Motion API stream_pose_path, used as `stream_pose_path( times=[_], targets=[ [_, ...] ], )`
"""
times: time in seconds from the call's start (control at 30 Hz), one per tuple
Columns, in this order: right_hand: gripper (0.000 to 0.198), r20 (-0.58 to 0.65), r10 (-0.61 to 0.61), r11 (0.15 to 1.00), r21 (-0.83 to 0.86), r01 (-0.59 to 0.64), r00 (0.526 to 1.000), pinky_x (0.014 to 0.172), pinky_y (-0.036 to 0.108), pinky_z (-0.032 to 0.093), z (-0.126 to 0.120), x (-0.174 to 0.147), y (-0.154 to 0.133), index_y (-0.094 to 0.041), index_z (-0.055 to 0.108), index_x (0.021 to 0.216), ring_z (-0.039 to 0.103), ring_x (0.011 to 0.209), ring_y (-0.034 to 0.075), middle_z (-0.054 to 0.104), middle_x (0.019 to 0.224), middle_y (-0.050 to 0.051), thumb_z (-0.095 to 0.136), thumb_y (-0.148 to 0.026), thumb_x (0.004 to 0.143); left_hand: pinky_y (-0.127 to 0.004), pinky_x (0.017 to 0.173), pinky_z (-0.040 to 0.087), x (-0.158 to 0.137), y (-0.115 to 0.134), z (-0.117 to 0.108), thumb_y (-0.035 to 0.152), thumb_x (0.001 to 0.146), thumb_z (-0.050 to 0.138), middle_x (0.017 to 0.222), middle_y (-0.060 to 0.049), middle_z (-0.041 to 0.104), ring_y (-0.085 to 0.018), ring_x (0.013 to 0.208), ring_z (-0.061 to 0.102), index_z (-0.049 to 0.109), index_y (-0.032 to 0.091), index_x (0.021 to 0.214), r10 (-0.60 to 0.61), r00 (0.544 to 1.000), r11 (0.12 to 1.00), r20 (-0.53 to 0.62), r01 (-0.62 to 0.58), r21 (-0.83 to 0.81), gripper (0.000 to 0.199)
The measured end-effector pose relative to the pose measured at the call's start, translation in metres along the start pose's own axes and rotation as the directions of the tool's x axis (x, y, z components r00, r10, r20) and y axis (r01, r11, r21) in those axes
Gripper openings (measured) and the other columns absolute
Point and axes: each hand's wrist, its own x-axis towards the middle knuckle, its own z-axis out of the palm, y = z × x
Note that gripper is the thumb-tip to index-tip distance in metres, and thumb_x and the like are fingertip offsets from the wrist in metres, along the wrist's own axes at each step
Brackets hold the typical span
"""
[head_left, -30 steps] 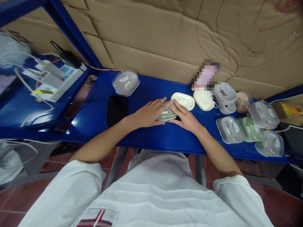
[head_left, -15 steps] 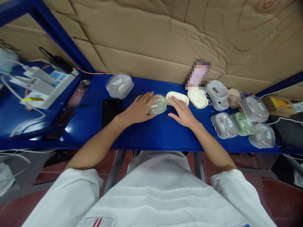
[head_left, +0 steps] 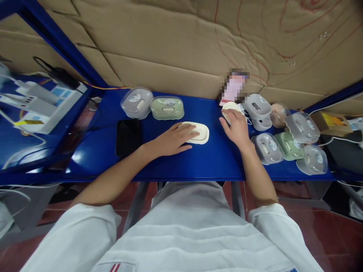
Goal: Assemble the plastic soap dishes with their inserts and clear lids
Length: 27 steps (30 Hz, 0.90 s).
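My left hand (head_left: 176, 139) lies with fingers outstretched over the left part of a cream oval plastic dish (head_left: 202, 133), which rests flat near the middle of the blue table. My right hand (head_left: 237, 126) reaches over a second cream dish (head_left: 230, 105) farther back, thumb apart from the fingers; its fingers hide much of that dish. To the left at the back stand a green box (head_left: 167, 108) with a clear lid and a grey box (head_left: 137, 103) with a clear lid, side by side.
A dark phone (head_left: 128, 138) lies left of my left forearm. More lidded boxes (head_left: 268, 148) in grey, green and peach cluster at the right, some stacked. A blurred-out phone-like item (head_left: 234, 87) leans on the cardboard wall (head_left: 159, 45). A white power strip (head_left: 61, 100) sits far left.
The green box has moved left, beside the grey one. The first cream dish has come left and nearer, under my left hand. My right hand has shifted right to the other cream dish.
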Motion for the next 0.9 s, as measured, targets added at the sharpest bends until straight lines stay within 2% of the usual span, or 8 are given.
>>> stream_pose_path(
  times=[0.1, 0.23, 0.37, 0.53, 0.63, 0.7, 0.8, 0.9],
  targets=[
    [0.043, -0.029, 0.196, 0.967, -0.157, -0.198, 0.98, 0.108, 0.062, 0.053, 0.002, 0.003, 0.02, -0.015, 0.075, 0.133, 0.069, 0.122, 0.043, 0.075, 0.131, 0.022, 0.059, -0.042, 0.103, -0.056, 0.137, 0.029, 0.0, 0.002, 0.005, 0.039, 0.114, 0.051, 0.171, -0.016, 0.051, -0.032, 0.159, 0.049, 0.061, 0.022, 0.155, 0.008, 1.0, 1.0, 0.027, -0.008, -0.015, 0.045],
    [0.028, -0.017, 0.299, 0.953, -0.041, -0.3, 0.954, 0.09, 0.045, 0.058, 0.003, 0.005, 0.03, -0.021, 0.076, 0.11, 0.074, 0.094, 0.031, 0.08, 0.104, 0.013, 0.056, -0.039, 0.104, -0.059, 0.133, 0.036, 0.0, -0.007, 0.003, 0.032, 0.113, 0.049, 0.168, -0.019, 0.054, -0.036, 0.155, 0.054, 0.067, 0.021, 0.15, -0.07, 0.997, 0.997, -0.023, 0.071, 0.014, 0.043],
    [0.03, -0.094, 0.227, 0.971, -0.054, -0.233, 0.969, 0.095, 0.046, 0.056, 0.004, 0.004, 0.023, -0.02, 0.075, 0.111, 0.073, 0.098, 0.03, 0.079, 0.108, 0.013, 0.055, -0.042, 0.106, -0.057, 0.129, 0.041, 0.0, -0.014, 0.001, 0.03, 0.113, 0.046, 0.164, -0.019, 0.057, -0.036, 0.151, 0.057, 0.068, 0.02, 0.149, -0.09, 0.996, 0.994, -0.013, 0.091, 0.061, 0.043],
    [0.025, -0.016, 0.259, 0.955, -0.143, -0.259, 0.966, 0.094, 0.048, 0.057, 0.014, 0.004, 0.019, -0.02, 0.074, 0.105, 0.072, 0.096, 0.033, 0.079, 0.104, 0.015, 0.061, -0.041, 0.102, -0.057, 0.129, 0.04, 0.0, -0.013, 0.001, 0.031, 0.112, 0.046, 0.163, -0.02, 0.059, -0.036, 0.149, 0.059, 0.069, 0.019, 0.147, -0.1, 0.995, 0.993, -0.023, 0.101, 0.055, 0.043],
    [0.025, -0.021, 0.287, 0.956, -0.056, -0.287, 0.958, 0.087, 0.042, 0.058, 0.014, 0.007, 0.022, -0.022, 0.072, 0.098, 0.071, 0.086, 0.027, 0.077, 0.092, 0.01, 0.059, -0.042, 0.102, -0.056, 0.128, 0.042, -0.001, -0.012, 0.0, 0.031, 0.112, 0.047, 0.162, -0.017, 0.059, -0.035, 0.147, 0.06, 0.069, 0.021, 0.147, -0.103, 0.994, 0.991, -0.022, 0.105, 0.077, 0.042],
    [0.03, -0.098, 0.262, 0.965, -0.003, -0.264, 0.96, 0.088, 0.042, 0.059, 0.008, 0.008, 0.022, -0.022, 0.071, 0.097, 0.07, 0.086, 0.026, 0.075, 0.091, 0.009, 0.054, -0.046, 0.105, -0.056, 0.126, 0.044, 0.0, -0.01, 0.0, 0.03, 0.112, 0.046, 0.161, -0.015, 0.061, -0.035, 0.147, 0.061, 0.07, 0.022, 0.145, -0.12, 0.992, 0.988, -0.036, 0.123, 0.089, 0.042],
    [0.041, -0.255, 0.175, 0.984, 0.034, -0.172, 0.951, 0.097, 0.047, 0.06, -0.005, 0.007, 0.015, -0.021, 0.069, 0.106, 0.07, 0.101, 0.029, 0.073, 0.106, 0.013, 0.042, -0.053, 0.111, -0.057, 0.121, 0.048, 0.001, -0.006, 0.0, 0.029, 0.112, 0.045, 0.158, -0.017, 0.063, -0.038, 0.147, 0.061, 0.072, 0.021, 0.143, -0.173, 0.982, 0.981, -0.076, 0.179, 0.076, 0.042],
    [0.051, -0.229, 0.141, 0.978, 0.183, -0.1, 0.963, 0.095, 0.046, 0.061, -0.016, 0.002, 0.001, -0.024, 0.065, 0.12, 0.07, 0.109, 0.029, 0.07, 0.118, 0.014, 0.035, -0.064, 0.113, -0.059, 0.12, 0.05, 0.003, 0.0, 0.001, 0.026, 0.11, 0.048, 0.161, -0.018, 0.06, -0.04, 0.149, 0.059, 0.068, 0.021, 0.149, -0.228, 0.969, 0.968, -0.1, 0.236, 0.084, 0.044]
  ],
)
